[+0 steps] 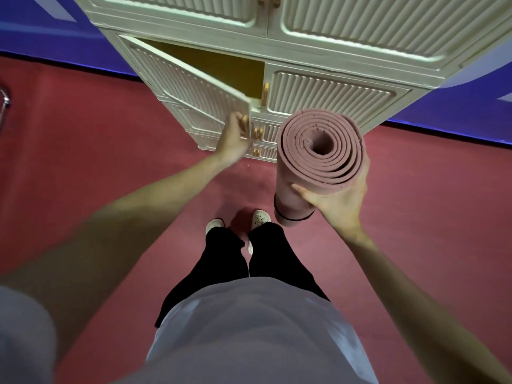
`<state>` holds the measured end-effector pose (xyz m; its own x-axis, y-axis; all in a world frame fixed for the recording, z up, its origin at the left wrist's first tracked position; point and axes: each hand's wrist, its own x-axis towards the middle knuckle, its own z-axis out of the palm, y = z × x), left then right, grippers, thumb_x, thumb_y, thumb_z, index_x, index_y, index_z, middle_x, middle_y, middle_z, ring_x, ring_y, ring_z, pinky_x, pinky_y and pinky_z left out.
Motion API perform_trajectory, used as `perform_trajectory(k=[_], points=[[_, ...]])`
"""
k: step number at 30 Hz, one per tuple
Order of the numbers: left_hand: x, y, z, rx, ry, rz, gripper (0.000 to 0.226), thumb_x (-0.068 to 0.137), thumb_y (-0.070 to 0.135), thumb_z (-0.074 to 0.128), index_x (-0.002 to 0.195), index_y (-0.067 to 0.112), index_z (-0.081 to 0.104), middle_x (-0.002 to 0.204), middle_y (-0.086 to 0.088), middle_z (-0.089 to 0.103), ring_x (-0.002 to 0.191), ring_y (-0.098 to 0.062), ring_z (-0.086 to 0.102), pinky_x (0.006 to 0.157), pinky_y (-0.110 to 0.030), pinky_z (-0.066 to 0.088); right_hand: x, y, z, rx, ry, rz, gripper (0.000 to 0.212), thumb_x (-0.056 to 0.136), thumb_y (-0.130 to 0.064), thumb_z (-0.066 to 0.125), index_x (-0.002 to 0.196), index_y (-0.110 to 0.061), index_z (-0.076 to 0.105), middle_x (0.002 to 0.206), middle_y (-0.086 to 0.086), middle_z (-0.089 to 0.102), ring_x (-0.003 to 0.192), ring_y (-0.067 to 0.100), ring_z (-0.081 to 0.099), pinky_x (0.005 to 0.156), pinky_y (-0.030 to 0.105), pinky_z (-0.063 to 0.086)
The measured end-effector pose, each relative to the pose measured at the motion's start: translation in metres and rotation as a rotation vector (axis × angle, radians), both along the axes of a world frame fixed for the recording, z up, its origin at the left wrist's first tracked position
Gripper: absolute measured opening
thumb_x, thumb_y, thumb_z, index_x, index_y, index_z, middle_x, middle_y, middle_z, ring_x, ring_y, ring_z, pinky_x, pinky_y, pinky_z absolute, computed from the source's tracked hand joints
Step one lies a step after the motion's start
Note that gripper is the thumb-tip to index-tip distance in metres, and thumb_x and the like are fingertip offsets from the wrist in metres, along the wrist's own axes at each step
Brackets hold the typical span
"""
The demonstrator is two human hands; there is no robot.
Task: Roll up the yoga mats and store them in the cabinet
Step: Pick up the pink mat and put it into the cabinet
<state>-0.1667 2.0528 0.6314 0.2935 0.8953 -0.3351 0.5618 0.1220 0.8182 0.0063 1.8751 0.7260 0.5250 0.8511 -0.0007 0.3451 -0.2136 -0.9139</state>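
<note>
Hands are both busy here, the left hand [234,134] gripping the cabinet door [194,90] by its handle and the right hand [336,202] holding the rolled pink mat [318,151] upright beside the cabinet [332,51], so rolling's done and stashing is what's left.

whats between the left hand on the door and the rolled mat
In the head view, only the cabinet's lower fronts with gold handles show between the left hand and the rolled mat.
</note>
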Motion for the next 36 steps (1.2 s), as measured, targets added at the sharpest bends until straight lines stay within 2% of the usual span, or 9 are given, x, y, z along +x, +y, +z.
perform_trajectory(k=[4,9,13,16,20,28,31,33,36], points=[[-0.055,-0.043,-0.008,0.088,0.020,0.108,0.041,0.077,0.012,0.076,0.103,0.012,0.045,0.095,-0.006,0.059,0.077,-0.014,0.058,0.072,-0.034,0.051,-0.018,-0.001,0.002,0.003,-0.001,-0.006,0.118,0.046,-0.042,0.094,0.138,-0.001,0.034,0.133,-0.006,0.048,0.125,-0.002,0.047,0.104,0.013,0.035],[-0.141,-0.069,-0.010,0.140,0.261,0.259,0.043,0.072,0.044,0.078,0.089,0.016,0.051,0.078,0.004,0.065,0.065,-0.012,0.062,0.060,-0.029,0.048,-0.054,0.001,0.000,-0.010,-0.002,0.028,0.118,0.046,-0.043,0.095,0.139,-0.005,0.034,0.135,-0.003,0.050,0.127,0.004,0.048,0.106,0.017,0.036],[-0.202,-0.073,-0.008,0.198,0.395,0.339,0.030,0.085,0.032,0.066,0.092,0.005,0.054,0.083,-0.011,0.066,0.079,-0.033,0.063,0.067,-0.037,0.046,-0.081,0.010,-0.003,-0.002,-0.014,0.043,0.116,0.047,-0.039,0.096,0.139,-0.004,0.035,0.136,0.002,0.051,0.126,0.009,0.050,0.107,0.022,0.038],[-0.237,-0.071,-0.006,0.210,0.453,0.387,0.027,0.088,0.028,0.061,0.094,0.002,0.059,0.090,-0.016,0.067,0.084,-0.036,0.064,0.072,-0.040,0.047,-0.099,0.020,-0.007,0.019,-0.019,0.046,0.113,0.047,-0.038,0.097,0.136,-0.001,0.037,0.134,0.006,0.053,0.126,0.013,0.052,0.108,0.030,0.040],[-0.268,-0.064,-0.006,0.214,0.484,0.433,0.027,0.093,0.023,0.056,0.091,-0.003,0.060,0.092,-0.019,0.065,0.084,-0.039,0.062,0.070,-0.037,0.041,-0.122,0.034,-0.011,0.042,-0.031,0.061,0.111,0.048,-0.037,0.097,0.135,-0.001,0.038,0.133,0.005,0.054,0.125,0.013,0.052,0.108,0.027,0.039],[-0.296,-0.047,-0.006,0.223,0.300,0.595,0.026,0.096,0.016,0.049,0.111,-0.005,0.053,0.101,-0.025,0.063,0.090,-0.039,0.060,0.075,-0.038,0.039,-0.162,0.062,-0.020,0.070,-0.041,0.112,0.109,0.049,-0.038,0.096,0.135,-0.002,0.039,0.133,0.006,0.054,0.125,0.013,0.052,0.107,0.026,0.039],[-0.301,-0.047,-0.024,0.043,0.198,0.762,0.049,0.093,0.019,0.056,0.132,-0.007,0.041,0.119,-0.023,0.058,0.106,-0.036,0.057,0.090,-0.038,0.042,-0.172,0.069,-0.025,0.082,-0.039,0.114,0.109,0.049,-0.033,0.097,0.135,-0.001,0.038,0.133,0.006,0.054,0.125,0.012,0.052,0.106,0.023,0.038],[-0.299,-0.056,-0.043,-0.184,0.150,0.833,0.058,0.086,0.020,0.063,0.132,-0.006,0.037,0.117,-0.022,0.057,0.108,-0.040,0.058,0.093,-0.045,0.048,-0.176,0.074,-0.029,0.095,-0.034,0.114,0.110,0.049,-0.032,0.097,0.135,-0.001,0.038,0.134,0.007,0.053,0.126,0.015,0.052,0.108,0.029,0.038],[-0.275,-0.073,-0.059,-0.358,0.064,0.537,0.047,0.081,0.007,0.071,0.121,-0.001,0.048,0.100,-0.010,0.056,0.093,-0.035,0.060,0.083,-0.042,0.053,-0.175,0.083,-0.036,0.084,-0.032,0.124,0.109,0.048,-0.037,0.097,0.134,-0.001,0.039,0.133,0.007,0.055,0.125,0.018,0.053,0.109,0.040,0.040]])
